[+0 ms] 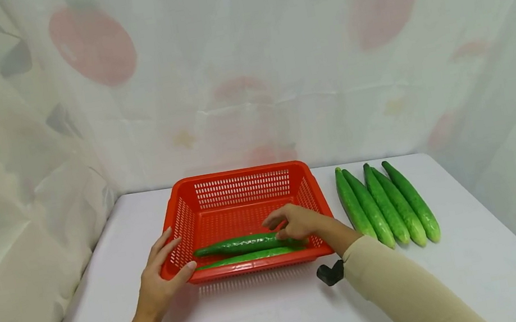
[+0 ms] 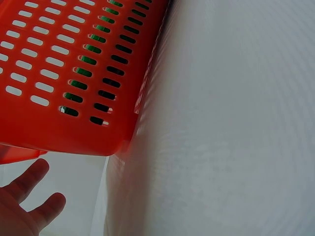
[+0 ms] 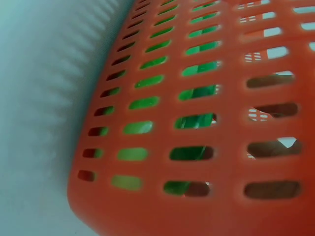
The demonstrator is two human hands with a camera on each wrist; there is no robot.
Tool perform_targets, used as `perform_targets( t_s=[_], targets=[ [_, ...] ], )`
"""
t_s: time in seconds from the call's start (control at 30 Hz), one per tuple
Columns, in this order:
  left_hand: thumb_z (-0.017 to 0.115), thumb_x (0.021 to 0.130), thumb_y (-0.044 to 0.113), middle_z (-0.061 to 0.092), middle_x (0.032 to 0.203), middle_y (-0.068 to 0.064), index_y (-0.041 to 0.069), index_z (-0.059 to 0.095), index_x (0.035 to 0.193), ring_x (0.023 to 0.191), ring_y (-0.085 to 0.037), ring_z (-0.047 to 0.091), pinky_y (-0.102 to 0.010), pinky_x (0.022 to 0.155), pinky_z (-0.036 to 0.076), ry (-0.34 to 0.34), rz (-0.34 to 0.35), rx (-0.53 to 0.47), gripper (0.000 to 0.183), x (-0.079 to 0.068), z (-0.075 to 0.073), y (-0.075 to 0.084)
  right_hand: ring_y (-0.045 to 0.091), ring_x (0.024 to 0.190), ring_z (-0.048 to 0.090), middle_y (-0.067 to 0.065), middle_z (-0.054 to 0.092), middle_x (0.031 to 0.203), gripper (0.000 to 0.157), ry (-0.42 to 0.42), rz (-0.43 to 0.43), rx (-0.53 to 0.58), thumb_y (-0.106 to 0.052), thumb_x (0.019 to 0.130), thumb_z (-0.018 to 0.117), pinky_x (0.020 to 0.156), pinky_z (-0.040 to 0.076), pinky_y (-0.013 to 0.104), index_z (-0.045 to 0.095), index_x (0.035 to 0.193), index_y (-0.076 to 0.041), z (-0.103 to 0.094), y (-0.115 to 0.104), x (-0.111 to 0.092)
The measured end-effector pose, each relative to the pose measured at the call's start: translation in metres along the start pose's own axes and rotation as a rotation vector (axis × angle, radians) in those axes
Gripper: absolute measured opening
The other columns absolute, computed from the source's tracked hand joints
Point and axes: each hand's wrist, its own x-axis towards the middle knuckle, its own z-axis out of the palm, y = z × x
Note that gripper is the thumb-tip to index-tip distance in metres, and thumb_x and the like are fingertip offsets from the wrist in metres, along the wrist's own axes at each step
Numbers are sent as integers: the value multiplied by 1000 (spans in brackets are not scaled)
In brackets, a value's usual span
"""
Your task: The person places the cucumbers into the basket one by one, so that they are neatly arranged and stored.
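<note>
A red plastic basket [image 1: 242, 173] with slotted walls sits on the table. Inside, along its near wall, lie a dark green cucumber [image 1: 236, 245] and, closer to the near rim, a lighter one [image 1: 248, 256]. My right hand [image 1: 300, 221] is over the right end of the darker cucumber, fingers loosely bent, thumb side touching or very near it. At the basket's left front corner, my left hand [image 1: 154, 283] has its fingers spread and its thumb by the rim. The right wrist view shows cucumbers and parts of the hand only through slots in the basket wall [image 3: 162, 216].
Several cucumbers [image 1: 382, 203] lie side by side on the white table [image 1: 263, 314] to the right of the basket. A pale printed curtain [image 1: 238, 44] hangs behind the table and along both sides. Black straps with small mounts [image 1: 330, 273] are on both wrists.
</note>
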Motion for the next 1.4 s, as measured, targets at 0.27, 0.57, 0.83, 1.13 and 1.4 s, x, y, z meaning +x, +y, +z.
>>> perform_targets(
  t_s=[0.27,0.57,0.83,1.13,1.4],
  targets=[
    [76,79,6,34,151,-7,0,55,133,137,-27,28,-11,95,30,2,-16,33,58,1,2,-33,32,111,58,14,64,119,36,75,-94,91,-2,90,65,90,48,41,63,126,-6,-3,0,-5],
    [75,79,5,34,150,-10,-2,55,131,136,-30,29,-11,95,29,6,-11,30,56,-1,0,-22,28,110,58,2,65,116,32,210,-210,280,-11,93,64,87,50,38,64,125,-16,-13,-9,-31],
    [72,80,2,35,147,-19,-8,54,129,135,-31,30,-11,95,29,19,32,31,53,-5,0,-4,26,111,58,7,63,121,34,315,-272,365,-13,95,61,91,47,41,61,128,-13,-25,-15,-67],
    [77,79,7,34,151,-3,4,56,133,137,-22,28,-12,97,29,5,-3,46,58,0,1,-39,36,113,54,15,61,122,37,414,-321,426,-8,94,61,90,48,39,58,131,-6,-32,-13,-100],
    [76,78,5,35,150,-7,1,56,131,137,-26,29,-11,96,29,9,4,47,57,1,3,-33,41,113,54,26,57,123,39,545,-372,396,0,94,57,89,49,37,55,133,-3,-42,-8,-124]
  ],
)
